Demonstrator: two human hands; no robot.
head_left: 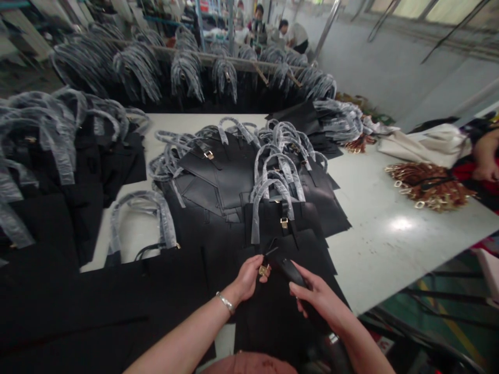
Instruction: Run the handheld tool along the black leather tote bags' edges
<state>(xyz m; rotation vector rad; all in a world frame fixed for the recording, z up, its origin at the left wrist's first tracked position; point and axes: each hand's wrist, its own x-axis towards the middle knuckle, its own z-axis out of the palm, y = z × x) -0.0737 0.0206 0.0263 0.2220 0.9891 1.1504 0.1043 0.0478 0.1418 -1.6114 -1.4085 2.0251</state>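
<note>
My left hand (pixel 249 278), with a silver bracelet at the wrist, pinches a black strap that carries a gold buckle (pixel 264 270). Wrapped in my right hand (pixel 312 292) is a black handheld tool (pixel 293 272), its tip pointing toward the strap. Both hands are over a black bag panel (pixel 280 311) near the table's front edge. Just beyond them lies a black bag piece with a gold buckle (pixel 284 223) and plastic-wrapped handles (pixel 273 189). What the tool's tip touches is too small to tell.
Black bag pieces (pixel 237 176) with wrapped handles cover the middle and left of the white table (pixel 374 249). Brown straps (pixel 429 187) with gold rings lie at the right, near another person's hand (pixel 485 158). A rack of wrapped handles (pixel 187 67) stands behind.
</note>
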